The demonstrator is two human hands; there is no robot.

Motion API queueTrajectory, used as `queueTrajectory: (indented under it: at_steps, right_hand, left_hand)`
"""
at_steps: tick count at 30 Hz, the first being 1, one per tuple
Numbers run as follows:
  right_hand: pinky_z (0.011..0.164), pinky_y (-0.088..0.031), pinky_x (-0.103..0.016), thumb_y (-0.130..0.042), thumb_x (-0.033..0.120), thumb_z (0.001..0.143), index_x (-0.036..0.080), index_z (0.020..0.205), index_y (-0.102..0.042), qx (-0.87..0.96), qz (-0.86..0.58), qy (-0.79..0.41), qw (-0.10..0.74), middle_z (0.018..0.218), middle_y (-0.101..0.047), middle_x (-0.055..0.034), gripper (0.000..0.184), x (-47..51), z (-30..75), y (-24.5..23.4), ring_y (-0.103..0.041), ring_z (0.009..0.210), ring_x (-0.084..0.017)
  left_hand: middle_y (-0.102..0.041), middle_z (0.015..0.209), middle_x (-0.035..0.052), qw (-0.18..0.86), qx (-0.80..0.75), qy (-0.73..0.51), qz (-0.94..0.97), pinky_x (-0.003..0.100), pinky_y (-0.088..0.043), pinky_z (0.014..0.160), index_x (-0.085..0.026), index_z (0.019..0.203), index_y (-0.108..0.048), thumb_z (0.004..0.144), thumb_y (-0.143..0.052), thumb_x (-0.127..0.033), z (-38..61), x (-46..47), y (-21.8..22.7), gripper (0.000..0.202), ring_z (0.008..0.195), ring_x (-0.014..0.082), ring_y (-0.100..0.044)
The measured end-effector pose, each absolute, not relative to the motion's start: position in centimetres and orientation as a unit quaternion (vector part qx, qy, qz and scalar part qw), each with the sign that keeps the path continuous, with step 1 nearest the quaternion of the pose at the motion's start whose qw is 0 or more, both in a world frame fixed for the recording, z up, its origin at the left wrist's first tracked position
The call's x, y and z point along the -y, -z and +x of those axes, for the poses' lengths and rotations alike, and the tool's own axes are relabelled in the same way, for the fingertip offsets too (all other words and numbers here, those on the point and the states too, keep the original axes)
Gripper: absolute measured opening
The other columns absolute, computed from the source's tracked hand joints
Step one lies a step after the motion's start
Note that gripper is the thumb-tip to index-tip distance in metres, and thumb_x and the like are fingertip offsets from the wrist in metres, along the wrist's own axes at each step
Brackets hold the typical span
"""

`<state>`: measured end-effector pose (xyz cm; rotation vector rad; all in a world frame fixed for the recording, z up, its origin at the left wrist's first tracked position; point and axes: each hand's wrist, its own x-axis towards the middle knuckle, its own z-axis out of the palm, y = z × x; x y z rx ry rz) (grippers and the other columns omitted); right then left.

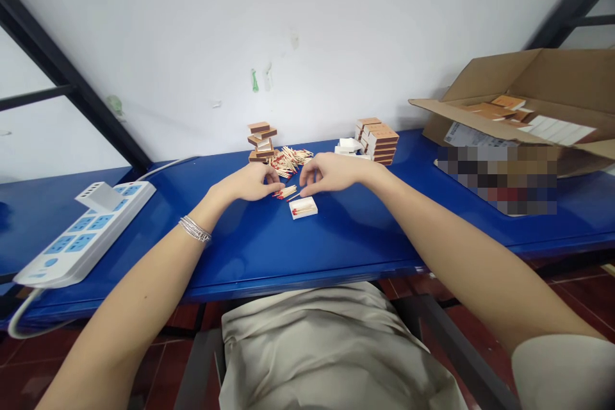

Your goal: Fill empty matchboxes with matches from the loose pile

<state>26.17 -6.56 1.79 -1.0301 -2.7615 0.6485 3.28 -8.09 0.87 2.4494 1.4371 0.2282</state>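
Observation:
My left hand (250, 183) is closed around a small bunch of red-tipped matches (285, 192), their tips pointing right. My right hand (328, 173) hovers just opposite, fingers pinched on a single match (294, 196) above a white open matchbox tray (303, 207) that lies on the blue table (269, 243) and holds a few matches. Behind my hands lies a loose pile of matches (291, 159).
A leaning stack of brown matchboxes (261, 141) stands back left, a neater stack (378, 139) with white trays (350, 146) back right. An open cardboard carton (523, 115) sits far right. A white power strip (86, 230) lies left, near the table's front edge.

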Motion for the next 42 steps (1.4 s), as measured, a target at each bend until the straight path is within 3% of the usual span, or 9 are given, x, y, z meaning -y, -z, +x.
queueTrajectory:
  at_steps: [5,13,28,42]
  right_hand:
    - [0.066,-0.042,-0.024,-0.069,0.029,0.071,0.015,0.093,-0.07,0.908,-0.359,-0.179,0.124,0.087,-0.071,-0.0049,0.026,5.0,25.9,0.0,-0.062,0.073,-0.014]
    - [0.061,-0.04,-0.023,-0.069,0.039,0.069,0.015,0.097,-0.07,0.911,-0.324,-0.202,0.156,0.083,-0.07,-0.004,0.038,4.4,24.4,2.2,-0.059,0.069,-0.013]
    - [0.06,-0.039,-0.023,-0.065,0.034,0.074,0.014,0.077,-0.068,0.906,-0.315,-0.213,0.184,0.074,-0.069,-0.0032,0.021,5.0,23.6,2.4,-0.057,0.064,-0.012]
    - [0.059,-0.039,-0.021,-0.063,0.027,0.078,0.014,0.084,-0.066,0.899,-0.345,-0.208,0.169,0.078,-0.069,-0.0043,0.014,5.4,23.5,2.3,-0.058,0.063,-0.011]
  left_hand:
    - [-0.067,0.075,0.0039,0.153,-0.484,-0.079,0.858,0.024,-0.038,0.054,-0.015,0.083,-0.066,0.074,-0.059,-0.061,3.9,8.5,-0.6,0.047,0.059,0.0121,-0.054]
    - [-0.067,0.079,0.0042,0.142,-0.48,-0.067,0.863,0.025,-0.039,0.056,-0.016,0.082,-0.064,0.069,-0.068,-0.053,4.6,8.9,-0.8,0.04,0.064,0.0138,-0.055]
    - [-0.062,0.063,0.0013,0.105,-0.458,-0.086,0.878,0.026,-0.039,0.057,-0.017,0.08,-0.066,0.077,-0.061,-0.035,4.7,8.9,-0.5,0.019,0.058,0.0139,-0.053]
    - [-0.064,0.073,0.0034,0.089,-0.457,-0.093,0.88,0.025,-0.038,0.055,-0.015,0.083,-0.063,0.076,-0.063,-0.038,4.7,8.8,-0.3,0.023,0.06,0.013,-0.054]
